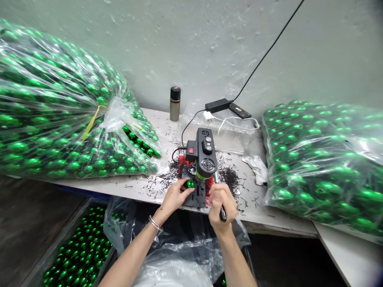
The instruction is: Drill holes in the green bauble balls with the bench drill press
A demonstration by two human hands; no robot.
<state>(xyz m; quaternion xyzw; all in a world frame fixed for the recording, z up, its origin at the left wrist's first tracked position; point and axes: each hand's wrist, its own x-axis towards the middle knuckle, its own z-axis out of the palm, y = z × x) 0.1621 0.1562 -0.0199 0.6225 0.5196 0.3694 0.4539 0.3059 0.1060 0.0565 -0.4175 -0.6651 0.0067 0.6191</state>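
Left hand [175, 195] observed pinching a green ball [190, 183]. Right hand [222, 201] — at the ball's four o'clock — clenched round the lever [223, 214] of the black machine [206, 153].

On this counter [119, 184]: two clear-plastic bags [118, 113] of shiny green balls [18, 147], one black lever machine [206, 155], one black-capped metallic flask [175, 107].

Upper centre: one upright cylindrical bottle [175, 107], beige-grey body, black lid. Right of it: one white plastic plug [207, 116]; one thin white looping cable [254, 118]; one flat black rectangular device [240, 111], small yellowish mark. Right of centre: one crumpled white cloth [257, 169]. Across the top: one pale grey-green wall [191, 48].
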